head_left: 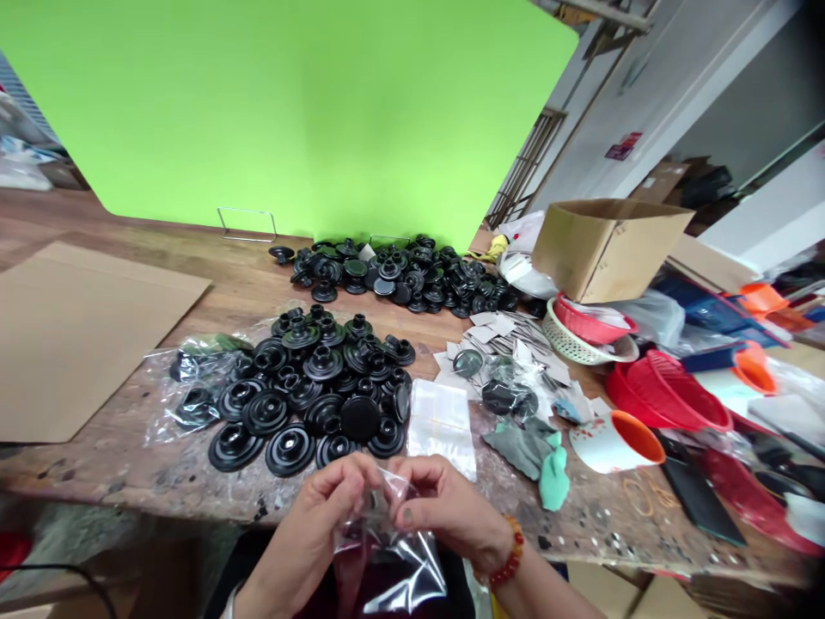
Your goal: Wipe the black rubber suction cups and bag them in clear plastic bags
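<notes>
I look remotely through a single camera worn on the person's head, facing forward and down over the workbench (240,282). The left hand (336,499) and right hand (448,507) sit close, low in my view; the green panel (309,112) stands farther back, across the top.

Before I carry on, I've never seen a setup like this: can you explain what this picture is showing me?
There is no machine here, just a person's two bare hands. The one picture comes from a camera worn on the head, looking forward and down.

The left hand and right hand pinch a clear bag at the table's near edge. Beyond are two piles of black parts, one near and one far. Flat bags lie beside the near pile, with cloths and a cup further right. A green board stands behind.
</notes>
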Demonstrator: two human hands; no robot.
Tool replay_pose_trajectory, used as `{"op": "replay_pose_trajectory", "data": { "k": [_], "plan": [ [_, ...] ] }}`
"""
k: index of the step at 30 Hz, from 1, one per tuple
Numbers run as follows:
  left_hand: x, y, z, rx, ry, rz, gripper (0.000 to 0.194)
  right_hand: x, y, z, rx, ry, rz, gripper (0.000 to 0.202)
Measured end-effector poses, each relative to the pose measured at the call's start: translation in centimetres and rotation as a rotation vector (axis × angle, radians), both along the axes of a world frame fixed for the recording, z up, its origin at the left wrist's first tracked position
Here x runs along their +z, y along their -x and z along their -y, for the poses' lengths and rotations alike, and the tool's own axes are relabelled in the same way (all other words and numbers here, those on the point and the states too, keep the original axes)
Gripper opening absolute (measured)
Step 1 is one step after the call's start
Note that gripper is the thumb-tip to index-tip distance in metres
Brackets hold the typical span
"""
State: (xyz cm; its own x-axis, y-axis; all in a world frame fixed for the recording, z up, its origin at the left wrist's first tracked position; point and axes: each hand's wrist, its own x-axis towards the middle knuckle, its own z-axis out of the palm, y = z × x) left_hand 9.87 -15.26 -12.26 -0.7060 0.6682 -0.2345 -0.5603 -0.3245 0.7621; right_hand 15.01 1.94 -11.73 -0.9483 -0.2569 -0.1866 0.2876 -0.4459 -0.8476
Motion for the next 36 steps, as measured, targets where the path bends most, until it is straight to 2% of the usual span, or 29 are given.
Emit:
{"op": "replay_pose_trajectory", "data": {
  "k": [2,4,6,8,11,14,16,18,20,23,25,28,30,32,34,36],
  "plan": [
    [-0.1,0.1,0.3,-0.036,-0.195,0.134,0.029,0.0,0.2,-0.1,-0.025,0.147,-0.017,0.024],
    [-0.1,0.3,0.5,-0.069,-0.276,0.177,0.031,0.1,0.4,-0.3,-0.016,0.224,-0.028,0.028],
    [-0.1,0.6,0.7,-0.140,-0.182,0.145,0.022,0.3,0.6,-0.6,-0.004,0.206,-0.071,0.033],
    [0.1,0.9,0.6,-0.196,-0.026,0.093,0.022,0.6,1.2,-1.3,-0.009,0.102,-0.153,0.038],
    [0.6,1.3,0.5,-0.167,0.124,0.037,0.026,0.9,2.8,-2.5,-0.100,-0.223,-0.236,0.046],
    [1.0,1.5,0.4,-0.100,0.259,-0.089,0.023,0.6,5.0,-3.1,-0.405,-0.727,-0.215,0.036],
    [1.1,1.6,0.4,-0.094,0.355,-0.178,0.022,0.0,6.2,-3.0,-0.516,-1.066,-0.216,0.025],
    [1.2,1.6,0.4,-0.108,0.418,-0.225,0.026,-0.8,7.0,-2.7,-0.454,-1.338,-0.234,0.026],
    [1.2,1.6,0.4,-0.122,0.476,-0.281,0.025,-1.3,7.6,-2.3,-0.362,-1.543,-0.214,0.027],
    [1.4,1.5,0.3,-0.109,0.567,-0.457,0.017,-1.0,7.8,-2.8,-0.362,-1.703,-0.130,0.018],
    [1.6,1.5,0.2,-0.088,0.587,-0.607,0.012,-0.1,7.6,-3.9,-0.444,-1.604,-0.130,0.020],
    [2.0,1.5,-0.2,-0.089,0.592,-0.771,0.012,2.0,6.5,-5.5,-0.501,-1.143,-0.191,0.020],
    [2.1,1.5,-0.7,-0.099,0.594,-0.818,0.012,3.1,5.5,-6.1,-0.389,-0.802,-0.145,0.022],
    [2.2,1.4,-1.2,-0.085,0.579,-0.821,0.012,3.5,4.5,-6.3,-0.229,-0.558,-0.045,0.025],
    [2.1,1.2,-1.5,-0.043,0.554,-0.786,0.010,3.3,3.7,-6.4,-0.125,-0.404,0.032,0.026],
    [1.8,1.0,-1.8,0.023,0.517,-0.733,0.010,2.5,3.3,-6.6,-0.099,-0.316,0.080,0.026]
  ]
}}
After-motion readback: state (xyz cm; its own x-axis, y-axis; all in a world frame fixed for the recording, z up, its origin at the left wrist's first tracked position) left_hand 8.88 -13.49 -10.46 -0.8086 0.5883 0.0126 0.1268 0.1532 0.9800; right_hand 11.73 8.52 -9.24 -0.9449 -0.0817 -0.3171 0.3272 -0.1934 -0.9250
